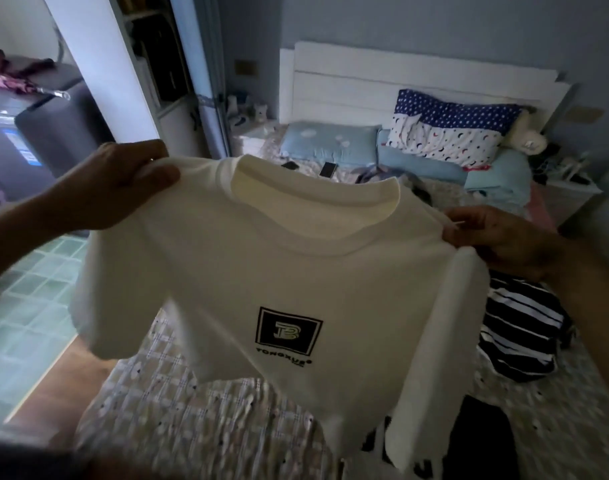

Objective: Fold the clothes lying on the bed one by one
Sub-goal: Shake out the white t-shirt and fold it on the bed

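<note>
A white T-shirt (268, 268) with a black square logo on its chest hangs spread out in the air above the bed (178, 410). My left hand (112, 181) pinches its left shoulder, and my right hand (500, 237) pinches its right shoulder. The shirt's front faces me and its sleeves droop down at both sides. A black-and-white striped garment (521, 327) lies crumpled on the bed at the right. A dark garment (483, 441) lies on the bed below the shirt's right sleeve, partly hidden by it.
Blue and star-patterned pillows (448, 129) lie against the white headboard (348, 84). Two phones (327, 169) and more clothes rest near the pillows. A nightstand (570, 195) stands at the right. Green floor tiles (29, 306) and a dark appliance (57, 129) are at the left.
</note>
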Demonstrator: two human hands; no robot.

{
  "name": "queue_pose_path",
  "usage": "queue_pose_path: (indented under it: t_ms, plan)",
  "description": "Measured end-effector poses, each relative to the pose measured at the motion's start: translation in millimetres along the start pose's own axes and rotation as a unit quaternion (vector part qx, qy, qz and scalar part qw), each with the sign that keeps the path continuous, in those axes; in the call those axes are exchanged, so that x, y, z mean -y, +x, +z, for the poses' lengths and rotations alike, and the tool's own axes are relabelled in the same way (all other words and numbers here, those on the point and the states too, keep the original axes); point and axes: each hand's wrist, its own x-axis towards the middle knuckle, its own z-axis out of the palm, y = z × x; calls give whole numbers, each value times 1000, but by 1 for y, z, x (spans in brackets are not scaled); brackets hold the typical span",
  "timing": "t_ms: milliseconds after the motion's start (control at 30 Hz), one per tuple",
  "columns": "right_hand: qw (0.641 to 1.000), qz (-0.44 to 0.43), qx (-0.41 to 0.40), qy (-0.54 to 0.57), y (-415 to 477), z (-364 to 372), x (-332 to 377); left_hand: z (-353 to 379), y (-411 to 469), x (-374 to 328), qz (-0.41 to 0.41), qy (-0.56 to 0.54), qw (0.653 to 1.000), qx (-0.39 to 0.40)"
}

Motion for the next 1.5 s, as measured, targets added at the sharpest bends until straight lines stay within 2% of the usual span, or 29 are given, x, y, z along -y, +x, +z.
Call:
queue_pose_path:
  t_ms: [100,233,400,500,600,700,800,900,967,1033,1100,1167,1233,1300,1367,1500]
  plan:
    - [991,87,-16,-104,54,14,-57,69,-14,40,-53,-9,996,69]
    - [949,186,-6,-253,129,54,-195,205,-69,107,-117,-23,980,161]
    - [928,233,-19,-291,189,100,-354,352,-124,167,-196,-32,948,248]
    - [917,241,-56,-313,225,104,-414,414,-127,196,-186,-4,944,274]
    - [908,223,-110,-337,271,91,-447,467,-103,215,-184,38,946,264]
    - [895,189,-226,-336,316,76,-464,512,-68,221,-218,147,947,184]
    - [876,263,-266,-305,337,76,-496,559,-63,206,-180,196,953,146]
    - [876,362,-255,-193,328,98,-529,608,-87,153,-44,91,975,198]
    - [878,388,-234,-153,318,115,-548,639,-113,116,-11,18,958,287]
    - [891,390,-192,-127,310,130,-561,666,-136,87,-66,-16,925,373]
    - [899,382,-158,-145,303,138,-569,684,-150,64,-167,-47,896,409]
    - [898,372,-136,-191,300,140,-570,692,-154,44,-224,-66,883,407]
    - [899,359,-110,-227,295,139,-563,696,-157,28,-232,-123,872,414]
    - [908,366,-73,-188,286,132,-558,697,-159,14,-248,-193,855,412]
    - [915,382,-31,-123,275,120,-555,700,-157,4,-305,-244,836,385]
    - [928,365,43,-57,257,101,-550,701,-148,-13,-400,-255,807,351]
